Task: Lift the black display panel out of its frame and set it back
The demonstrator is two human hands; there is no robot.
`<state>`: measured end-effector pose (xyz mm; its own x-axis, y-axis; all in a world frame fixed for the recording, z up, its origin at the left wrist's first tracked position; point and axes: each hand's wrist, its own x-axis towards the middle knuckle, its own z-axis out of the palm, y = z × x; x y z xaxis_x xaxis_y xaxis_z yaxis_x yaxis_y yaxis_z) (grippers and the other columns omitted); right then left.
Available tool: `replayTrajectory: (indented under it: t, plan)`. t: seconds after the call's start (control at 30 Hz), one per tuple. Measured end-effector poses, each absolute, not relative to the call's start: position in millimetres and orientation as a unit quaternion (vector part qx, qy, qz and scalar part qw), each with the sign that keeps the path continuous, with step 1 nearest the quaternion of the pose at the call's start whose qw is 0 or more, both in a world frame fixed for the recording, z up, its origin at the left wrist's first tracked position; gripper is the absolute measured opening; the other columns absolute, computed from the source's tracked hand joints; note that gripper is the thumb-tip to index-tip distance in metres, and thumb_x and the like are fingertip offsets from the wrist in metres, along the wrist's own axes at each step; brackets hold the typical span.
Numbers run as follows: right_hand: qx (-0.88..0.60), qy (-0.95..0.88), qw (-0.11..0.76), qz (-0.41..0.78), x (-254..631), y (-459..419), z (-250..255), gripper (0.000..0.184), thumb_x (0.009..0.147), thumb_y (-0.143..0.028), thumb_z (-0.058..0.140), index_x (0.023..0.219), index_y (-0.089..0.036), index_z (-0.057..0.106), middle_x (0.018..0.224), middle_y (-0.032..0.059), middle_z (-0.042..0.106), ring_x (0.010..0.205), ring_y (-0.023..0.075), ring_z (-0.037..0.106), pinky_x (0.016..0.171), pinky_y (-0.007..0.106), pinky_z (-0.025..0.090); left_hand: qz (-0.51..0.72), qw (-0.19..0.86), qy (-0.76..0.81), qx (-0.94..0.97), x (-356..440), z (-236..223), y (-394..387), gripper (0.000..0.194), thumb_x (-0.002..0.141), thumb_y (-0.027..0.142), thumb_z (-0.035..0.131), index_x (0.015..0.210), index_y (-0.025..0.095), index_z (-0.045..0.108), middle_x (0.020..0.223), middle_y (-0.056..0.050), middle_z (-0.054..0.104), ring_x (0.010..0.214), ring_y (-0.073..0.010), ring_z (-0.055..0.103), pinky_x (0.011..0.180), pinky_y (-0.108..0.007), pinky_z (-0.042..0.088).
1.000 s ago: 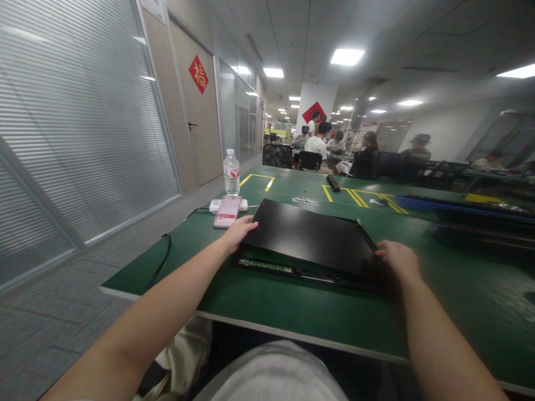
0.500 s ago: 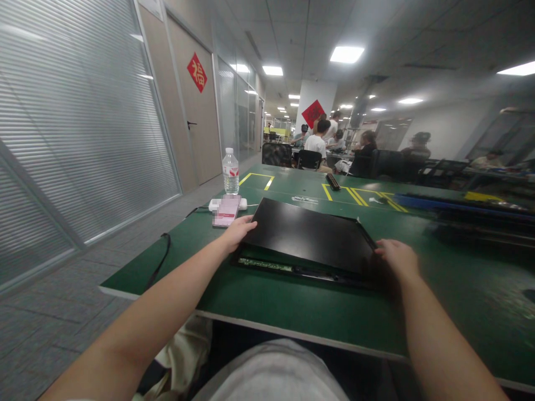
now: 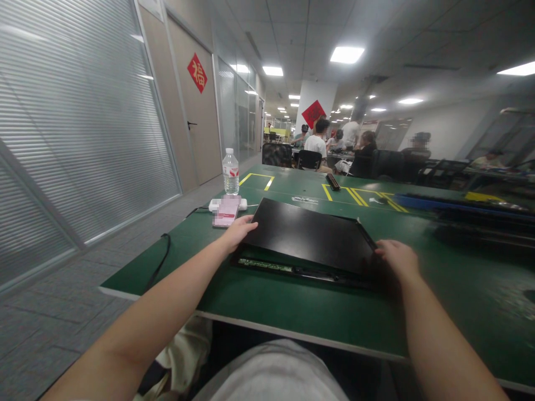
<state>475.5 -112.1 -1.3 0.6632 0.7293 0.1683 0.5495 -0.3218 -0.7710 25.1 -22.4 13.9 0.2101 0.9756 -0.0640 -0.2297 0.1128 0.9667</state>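
A flat black screen panel (image 3: 311, 231) lies tilted over a dark frame, its glossy face upward. Along the near side, the frame (image 3: 317, 274) shows a strip of green circuit board (image 3: 265, 265) at its left. My left hand (image 3: 239, 233) grips the panel's left edge, thumb on top and fingers mostly hidden beneath. At the right edge, my right hand (image 3: 397, 257) is closed with the fingertips on the panel's rim. Whether that hand also touches the frame underneath, I cannot tell.
On the green table (image 3: 267, 301), a phone (image 3: 227, 213), a white power strip (image 3: 215, 205) and a water bottle (image 3: 230, 171) stand left of the panel. A black slotted bar (image 3: 332, 181) lies at the far side. Dark panels in a blue tray (image 3: 434, 201) sit right. People sit beyond.
Both hands and the panel stay almost exactly where they were. In the background, a standing person has shifted to the right.
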Motion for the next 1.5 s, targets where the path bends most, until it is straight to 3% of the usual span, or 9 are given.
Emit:
replayTrajectory:
  t: [0.2, 0.4, 0.83, 1.0, 1.13, 1.3, 1.5]
  plan:
    - [-0.803, -0.377, 0.443, 0.128, 469.0, -114.4, 4.2, 0.034, 0.072, -0.043, 0.056, 0.087, -0.018, 0.075, 0.077, 0.0084, 0.076, 0.066, 0.0229, 0.065, 0.068, 0.036, 0.045, 0.48, 0.61, 0.414, 0.475, 25.9, 16.3, -23.9, 0.035, 0.071, 0.013, 0.076, 0.106, 0.016, 0.071, 0.086, -0.005, 0.078, 0.074, -0.0192, 0.072, 0.072, -0.029, 0.055]
    - [-0.799, -0.38, 0.449, 0.125, 469.9, -114.5, 2.9, 0.035, 0.072, -0.043, 0.057, 0.086, -0.018, 0.076, 0.076, 0.0093, 0.075, 0.066, 0.0233, 0.064, 0.068, 0.036, 0.046, 0.486, 0.575, 0.423, 0.505, 23.8, 17.0, -23.0, 0.032, 0.068, 0.016, 0.08, 0.1, 0.017, 0.076, 0.091, -0.006, 0.078, 0.088, -0.0249, 0.071, 0.08, -0.033, 0.054]
    - [-0.795, -0.365, 0.465, 0.138, 470.6, -113.7, 2.0, 0.032, 0.068, -0.043, 0.059, 0.082, -0.018, 0.075, 0.077, 0.0094, 0.076, 0.065, 0.0226, 0.064, 0.065, 0.036, 0.047, 0.439, 0.397, 0.481, 0.647, 14.4, -0.1, -10.2, 0.012, 0.062, 0.023, 0.079, 0.071, 0.02, 0.073, 0.075, -0.003, 0.071, 0.074, -0.023, 0.064, 0.068, -0.03, 0.051]
    - [-0.795, -0.363, 0.463, 0.146, 470.5, -113.4, 2.6, 0.032, 0.067, -0.042, 0.058, 0.082, -0.019, 0.074, 0.077, 0.0094, 0.076, 0.066, 0.0226, 0.063, 0.066, 0.035, 0.046, 0.429, 0.383, 0.481, 0.661, 12.7, -2.4, -8.0, 0.01, 0.058, 0.022, 0.08, 0.064, 0.02, 0.072, 0.069, -0.003, 0.067, 0.074, -0.0233, 0.062, 0.067, -0.029, 0.05]
    - [-0.796, -0.363, 0.46, 0.15, 470.6, -113.3, 2.8, 0.031, 0.067, -0.041, 0.058, 0.081, -0.019, 0.074, 0.077, 0.0091, 0.076, 0.067, 0.0225, 0.063, 0.067, 0.035, 0.046, 0.43, 0.368, 0.489, 0.664, 12.0, -4.2, -3.9, 0.01, 0.057, 0.021, 0.08, 0.062, 0.02, 0.072, 0.07, -0.004, 0.067, 0.079, -0.0248, 0.063, 0.072, -0.03, 0.051]
    - [-0.79, -0.368, 0.467, 0.147, 470.8, -113.2, 2.4, 0.031, 0.066, -0.042, 0.059, 0.08, -0.019, 0.075, 0.077, 0.009, 0.076, 0.066, 0.0224, 0.063, 0.068, 0.036, 0.046, 0.43, 0.344, 0.5, 0.669, 13.1, -5.6, 1.5, 0.002, 0.065, 0.024, 0.073, 0.065, 0.021, 0.074, 0.077, -0.006, 0.07, 0.094, -0.0277, 0.064, 0.086, -0.032, 0.052]
    - [-0.793, -0.362, 0.466, 0.152, 471.2, -112.2, 2.4, 0.028, 0.065, -0.04, 0.06, 0.078, -0.019, 0.074, 0.079, 0.0094, 0.076, 0.067, 0.0227, 0.063, 0.067, 0.036, 0.046, 0.424, 0.314, 0.511, 0.679, 13.9, -6.1, 4.1, 0.018, 0.064, 0.01, 0.061, 0.057, 0.024, 0.071, 0.081, -0.007, 0.072, 0.105, -0.0303, 0.062, 0.107, -0.036, 0.043]
